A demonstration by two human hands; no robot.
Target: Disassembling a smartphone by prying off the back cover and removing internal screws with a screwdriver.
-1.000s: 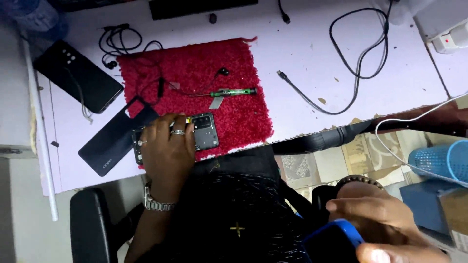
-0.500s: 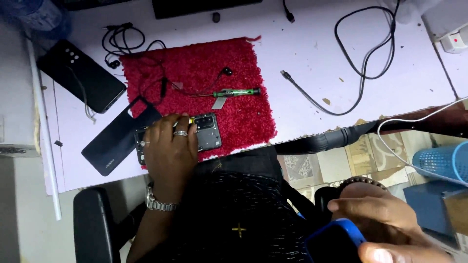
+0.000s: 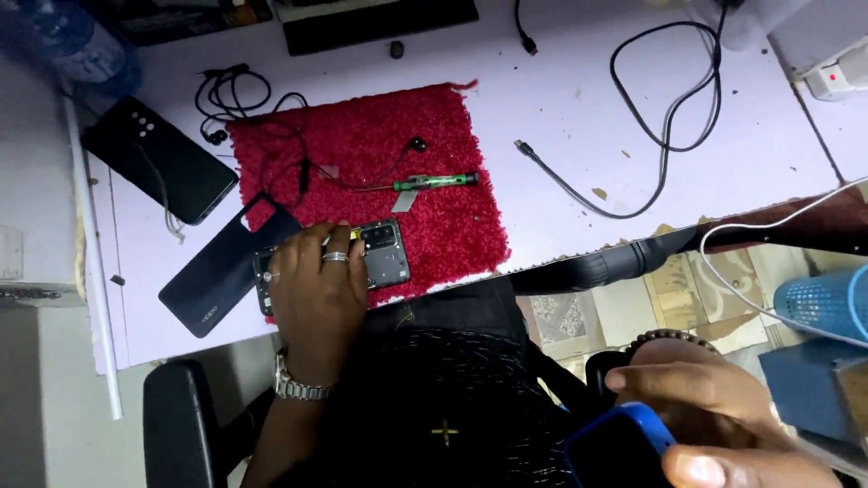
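left hand [image 3: 318, 294] lies spread flat on the opened dark phone body [image 3: 380, 258], at the near edge of the shaggy red mat [image 3: 416, 203]. right hand [image 3: 714, 407] grips a blue-cased phone [image 3: 624, 447] off the table; bare white tabletop [image 3: 561, 108] lies open beyond the mat.

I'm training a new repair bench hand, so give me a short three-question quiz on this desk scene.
1. True or false: the left hand rests on the opened black phone with exposed camera module on the red fuzzy mat.
2. Which lies nearest the green-handled screwdriver? A) the detached dark phone back cover B) the white power strip C) the blue mesh basket
3. Fill in: the right hand, off the desk at the lower right, holds a ____ -edged flat device.

Key: 1 true; 2 A; 3 blue.
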